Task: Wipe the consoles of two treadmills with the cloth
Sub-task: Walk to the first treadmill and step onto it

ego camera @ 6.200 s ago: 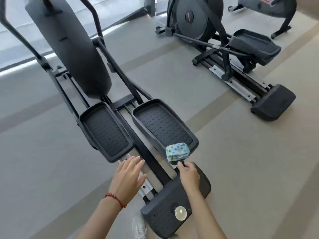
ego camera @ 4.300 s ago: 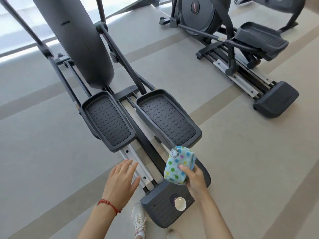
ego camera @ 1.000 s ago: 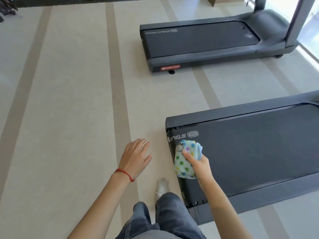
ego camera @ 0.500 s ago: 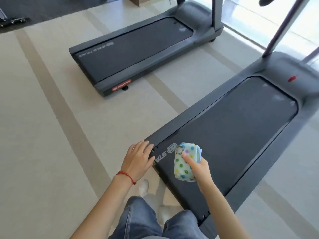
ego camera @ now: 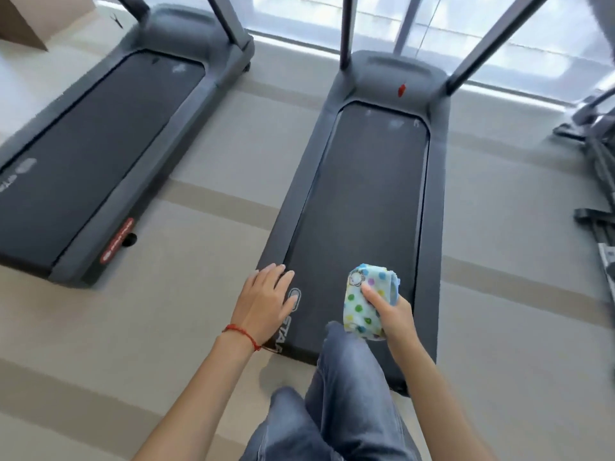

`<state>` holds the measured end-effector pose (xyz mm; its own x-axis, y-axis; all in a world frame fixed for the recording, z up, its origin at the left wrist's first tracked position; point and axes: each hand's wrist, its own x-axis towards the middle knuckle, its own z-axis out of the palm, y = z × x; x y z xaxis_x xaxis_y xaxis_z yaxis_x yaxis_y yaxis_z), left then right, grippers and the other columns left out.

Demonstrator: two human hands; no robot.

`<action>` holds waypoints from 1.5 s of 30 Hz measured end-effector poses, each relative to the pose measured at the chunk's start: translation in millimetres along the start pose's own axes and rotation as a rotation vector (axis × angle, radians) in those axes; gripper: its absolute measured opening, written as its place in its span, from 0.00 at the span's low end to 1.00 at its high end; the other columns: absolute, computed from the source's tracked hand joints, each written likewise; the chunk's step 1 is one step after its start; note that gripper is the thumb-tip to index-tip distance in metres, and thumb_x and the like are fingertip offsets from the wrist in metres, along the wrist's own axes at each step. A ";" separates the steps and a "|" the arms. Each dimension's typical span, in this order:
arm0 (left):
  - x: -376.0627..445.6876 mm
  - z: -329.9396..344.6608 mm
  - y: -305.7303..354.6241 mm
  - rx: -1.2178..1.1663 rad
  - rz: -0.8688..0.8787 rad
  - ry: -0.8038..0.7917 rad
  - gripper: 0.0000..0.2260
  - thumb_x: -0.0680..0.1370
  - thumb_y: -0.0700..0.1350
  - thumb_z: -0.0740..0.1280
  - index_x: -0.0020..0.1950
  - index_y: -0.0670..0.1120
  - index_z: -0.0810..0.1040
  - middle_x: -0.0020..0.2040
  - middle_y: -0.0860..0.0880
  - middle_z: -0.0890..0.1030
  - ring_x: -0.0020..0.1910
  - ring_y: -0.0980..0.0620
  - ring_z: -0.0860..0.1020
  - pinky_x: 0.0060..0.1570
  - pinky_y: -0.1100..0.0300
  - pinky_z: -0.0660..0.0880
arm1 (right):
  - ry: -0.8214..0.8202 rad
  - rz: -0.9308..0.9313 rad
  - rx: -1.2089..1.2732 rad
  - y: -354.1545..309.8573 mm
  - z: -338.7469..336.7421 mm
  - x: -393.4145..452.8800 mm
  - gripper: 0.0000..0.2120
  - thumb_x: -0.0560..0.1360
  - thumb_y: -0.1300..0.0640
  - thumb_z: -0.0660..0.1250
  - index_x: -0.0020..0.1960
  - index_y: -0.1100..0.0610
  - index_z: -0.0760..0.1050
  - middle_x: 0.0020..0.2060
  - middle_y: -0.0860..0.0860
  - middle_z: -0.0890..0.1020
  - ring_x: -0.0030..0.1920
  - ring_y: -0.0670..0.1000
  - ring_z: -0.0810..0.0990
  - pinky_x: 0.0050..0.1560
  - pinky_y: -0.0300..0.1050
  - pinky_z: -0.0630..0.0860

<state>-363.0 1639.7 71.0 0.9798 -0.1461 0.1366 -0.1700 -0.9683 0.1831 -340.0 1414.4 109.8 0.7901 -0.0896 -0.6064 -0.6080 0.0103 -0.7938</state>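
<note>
Cloth: terry, pale blue with coloured dots, the cloth [ego camera: 366,302] sits bunched in the right hand [ego camera: 392,314], thumb pressed across its front and fingers curled behind; it hangs in the air above the rear end of the near belt [ego camera: 366,201], touching nothing else.
Left hand: the left hand [ego camera: 266,304] is empty, fingers spread and relaxed, a red cord [ego camera: 241,334] at the wrist; it hovers over the left rear corner of the near treadmill [ego camera: 299,211], and whether it touches the deck cannot be told.
Stance: a jeans-clad knee [ego camera: 346,377] is raised at the belt's rear edge, apparently stepping on.
Near treadmill: two uprights [ego camera: 492,41] rise from its far end and leave the top of the picture; a small red tag [ego camera: 402,90] lies on the motor hood.
Consoles: none in view, so neither looks wiped yet.
Second treadmill: the second treadmill [ego camera: 100,144] stands parallel on the left, well apart across the floor [ego camera: 213,201].
Risk, footing: a step onto the belt could slide if the belt rolls freely; the free hand has no rail within reach here.
Risk, cloth: a loose bunch may shed a corner and drag, or drop when the arm lifts toward the console.
Risk, controls: pressure on buttons could start a powered machine underfoot; whether it is powered cannot be told.
</note>
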 end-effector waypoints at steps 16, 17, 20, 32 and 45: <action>145.4 8.2 1.6 -0.052 0.206 0.013 0.22 0.74 0.52 0.55 0.56 0.41 0.80 0.53 0.43 0.81 0.54 0.43 0.79 0.51 0.48 0.76 | 0.150 -0.069 0.160 -66.6 -10.0 76.0 0.06 0.71 0.55 0.71 0.46 0.54 0.78 0.41 0.51 0.84 0.38 0.48 0.84 0.32 0.40 0.80; 157.4 10.5 2.1 -0.050 0.208 0.011 0.22 0.74 0.52 0.55 0.56 0.41 0.80 0.53 0.43 0.81 0.54 0.43 0.79 0.51 0.48 0.76 | 0.152 -0.068 0.157 -73.7 -11.5 85.9 0.06 0.71 0.55 0.71 0.46 0.54 0.78 0.42 0.51 0.84 0.39 0.49 0.84 0.34 0.41 0.80; 199.4 12.4 6.7 -0.044 0.214 -0.004 0.22 0.75 0.52 0.55 0.56 0.41 0.80 0.54 0.43 0.81 0.54 0.43 0.79 0.52 0.47 0.76 | 0.155 -0.066 0.167 -102.0 -18.8 115.3 0.06 0.71 0.55 0.71 0.47 0.53 0.78 0.43 0.51 0.84 0.41 0.49 0.84 0.34 0.41 0.80; 403.1 -57.2 57.7 -0.052 0.223 0.018 0.21 0.75 0.52 0.56 0.57 0.40 0.80 0.54 0.42 0.81 0.55 0.42 0.79 0.52 0.47 0.76 | 0.146 -0.037 0.144 -295.4 -70.5 203.6 0.17 0.70 0.53 0.71 0.57 0.57 0.76 0.48 0.54 0.83 0.47 0.53 0.83 0.43 0.46 0.81; 585.0 -120.3 53.5 -0.039 0.270 0.094 0.21 0.75 0.51 0.56 0.57 0.40 0.80 0.55 0.41 0.80 0.55 0.42 0.79 0.52 0.47 0.76 | 0.174 -0.091 0.151 -457.7 -74.7 287.1 0.16 0.71 0.54 0.71 0.56 0.58 0.77 0.49 0.54 0.83 0.47 0.53 0.83 0.41 0.44 0.82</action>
<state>188.4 1526.7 277.9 0.8849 -0.3763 0.2747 -0.4288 -0.8883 0.1646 159.4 1309.5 302.5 0.8077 -0.2670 -0.5257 -0.5067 0.1416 -0.8504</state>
